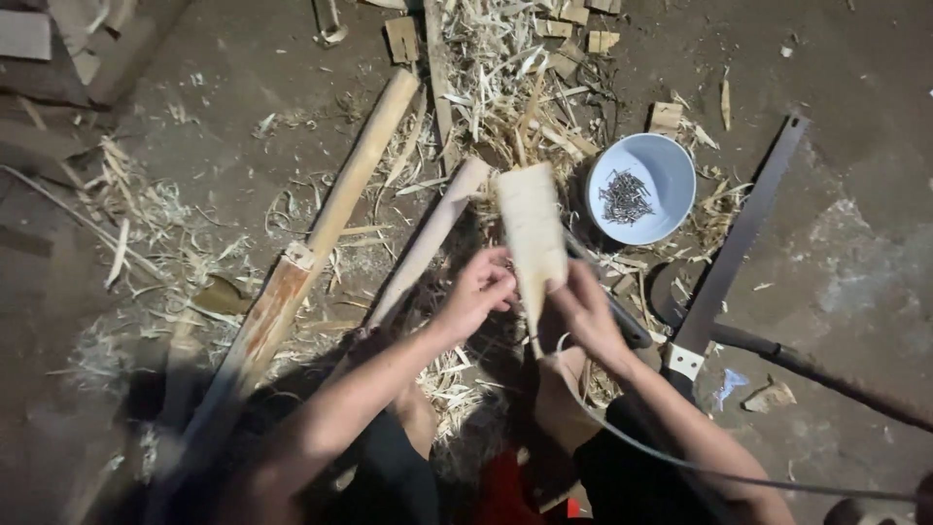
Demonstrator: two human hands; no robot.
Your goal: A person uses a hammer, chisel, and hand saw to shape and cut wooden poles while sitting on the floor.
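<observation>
- Above the shaving-strewn floor (243, 146), centre of view: a pale split bamboo slat (532, 233) stands upright, held at its lower end.
- Left hand (474, 292): fingers closed on the slat's lower left edge.
- Right hand (586, 311): fingers closed on its lower right edge.
- Handling, judged: light, stiff, dry; edges likely splintery. Take hold low, on the flat faces.
- Nearby: white bowl of nails (641, 188), saw (729, 253), bamboo pole (321, 233).

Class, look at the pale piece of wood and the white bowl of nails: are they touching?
Apart. The head view shows a strip of littered ground between the wood piece and the bowl.
</observation>
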